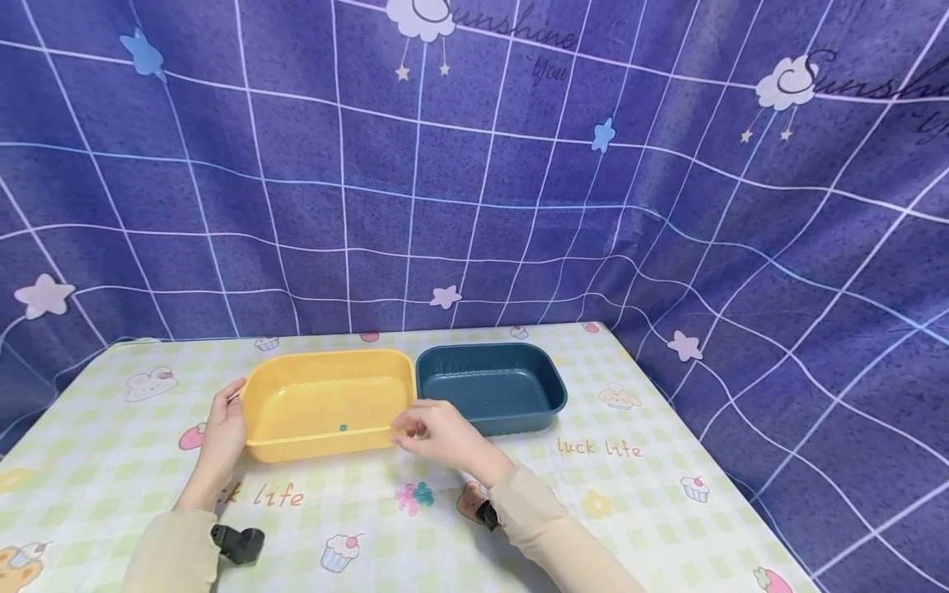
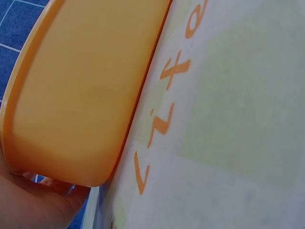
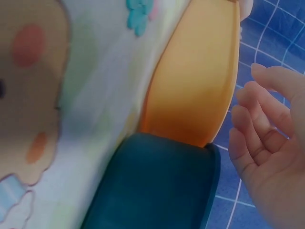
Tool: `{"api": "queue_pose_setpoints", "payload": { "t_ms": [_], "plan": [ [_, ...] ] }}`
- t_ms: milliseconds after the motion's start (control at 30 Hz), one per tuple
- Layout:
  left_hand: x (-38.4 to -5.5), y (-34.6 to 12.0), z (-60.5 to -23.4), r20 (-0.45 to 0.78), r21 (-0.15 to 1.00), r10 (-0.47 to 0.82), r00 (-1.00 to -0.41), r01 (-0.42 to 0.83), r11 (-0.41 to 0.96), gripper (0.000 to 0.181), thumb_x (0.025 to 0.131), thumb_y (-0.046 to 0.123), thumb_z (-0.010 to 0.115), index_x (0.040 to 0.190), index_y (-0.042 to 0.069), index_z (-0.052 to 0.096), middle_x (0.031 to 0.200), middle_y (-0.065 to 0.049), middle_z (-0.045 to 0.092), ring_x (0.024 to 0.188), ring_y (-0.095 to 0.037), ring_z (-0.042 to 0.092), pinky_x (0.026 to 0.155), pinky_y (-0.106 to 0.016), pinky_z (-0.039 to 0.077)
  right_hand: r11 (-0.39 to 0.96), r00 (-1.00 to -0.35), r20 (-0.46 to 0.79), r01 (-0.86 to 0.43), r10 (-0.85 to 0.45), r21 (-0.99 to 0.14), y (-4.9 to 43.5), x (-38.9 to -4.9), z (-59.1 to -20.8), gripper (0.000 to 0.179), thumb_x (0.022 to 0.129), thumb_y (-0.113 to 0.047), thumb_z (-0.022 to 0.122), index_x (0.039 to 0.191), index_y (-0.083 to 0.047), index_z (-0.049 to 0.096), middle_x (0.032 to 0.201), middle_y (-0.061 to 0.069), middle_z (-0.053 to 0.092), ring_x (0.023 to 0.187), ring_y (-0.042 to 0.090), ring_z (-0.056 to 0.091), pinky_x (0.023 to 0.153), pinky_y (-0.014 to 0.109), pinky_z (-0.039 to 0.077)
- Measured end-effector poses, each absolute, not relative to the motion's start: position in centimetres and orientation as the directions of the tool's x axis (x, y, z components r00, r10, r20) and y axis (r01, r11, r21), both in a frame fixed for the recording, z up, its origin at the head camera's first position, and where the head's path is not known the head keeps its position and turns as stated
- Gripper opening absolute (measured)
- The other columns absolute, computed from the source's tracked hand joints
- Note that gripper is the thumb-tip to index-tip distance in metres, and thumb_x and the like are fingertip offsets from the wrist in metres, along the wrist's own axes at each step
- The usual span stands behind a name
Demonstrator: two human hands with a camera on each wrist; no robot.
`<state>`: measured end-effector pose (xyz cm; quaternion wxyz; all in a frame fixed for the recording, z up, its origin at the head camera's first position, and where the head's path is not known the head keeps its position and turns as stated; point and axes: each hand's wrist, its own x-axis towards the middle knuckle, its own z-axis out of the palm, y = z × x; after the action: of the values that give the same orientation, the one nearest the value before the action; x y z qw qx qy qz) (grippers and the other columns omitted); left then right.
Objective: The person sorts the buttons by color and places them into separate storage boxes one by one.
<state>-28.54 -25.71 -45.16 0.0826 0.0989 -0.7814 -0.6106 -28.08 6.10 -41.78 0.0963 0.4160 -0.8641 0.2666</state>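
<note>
Gripped yellow tray [image 1: 319, 448] at left end with left hand [image 1: 225, 428]; held right hand [image 1: 439, 430] loosely curled opposite, along long axis.

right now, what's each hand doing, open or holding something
Left hand: holding one end of the yellow rounded-rectangular plastic tray.
Right hand: open, fingers loosely curled, holding nothing visible.

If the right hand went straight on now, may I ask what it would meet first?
Probably the yellow box, at its near right corner, though the right hand may sit high enough to clear it.
</note>
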Motion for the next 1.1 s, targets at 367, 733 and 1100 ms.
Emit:
{"api": "queue_pose_setpoints", "payload": {
  "t_ms": [367, 733, 1100],
  "plan": [
    [-28.5, -25.8, -45.3, 0.034, 0.972, -0.228, -0.973, -0.021, 0.233, 0.053, 0.102, 0.025, 0.007, 0.15, 0.004, 0.003, 0.153, -0.028, 0.01, 0.138, -0.045, 0.017, 0.113, -0.055, 0.018, 0.51, -0.659, 0.324, -0.741, -0.679, -0.437, 6.9, -27.6, -42.3, 0.017, 0.088, -0.019, 0.065, 0.102, -0.01, 0.071, 0.085, -0.004, 0.063, 0.075, 0.007, 0.058, 0.068, 0.007, 0.047],
    [-28.4, -25.7, -45.3, 0.033, 0.973, -0.244, -0.969, -0.024, 0.229, 0.052, 0.101, 0.024, 0.007, 0.15, 0.005, 0.005, 0.153, -0.028, 0.012, 0.138, -0.044, 0.017, 0.114, -0.054, 0.017, 0.495, -0.632, 0.275, -0.755, -0.724, -0.431, 7.4, -27.0, -42.9, 0.017, 0.089, -0.02, 0.065, 0.1, -0.009, 0.071, 0.082, -0.003, 0.063, 0.073, 0.002, 0.055, 0.066, 0.011, 0.048],
    [-28.4, -25.7, -45.3, 0.03, 0.974, -0.25, -0.968, -0.028, 0.225, 0.052, 0.101, 0.024, 0.008, 0.15, 0.005, 0.005, 0.153, -0.027, 0.014, 0.138, -0.043, 0.019, 0.114, -0.054, 0.018, 0.485, -0.618, 0.267, -0.764, -0.739, -0.427, 7.8, -26.9, -43.1, 0.015, 0.088, -0.017, 0.066, 0.098, -0.008, 0.072, 0.081, -0.002, 0.063, 0.074, 0.005, 0.059, 0.067, 0.01, 0.048]
  ]
}}
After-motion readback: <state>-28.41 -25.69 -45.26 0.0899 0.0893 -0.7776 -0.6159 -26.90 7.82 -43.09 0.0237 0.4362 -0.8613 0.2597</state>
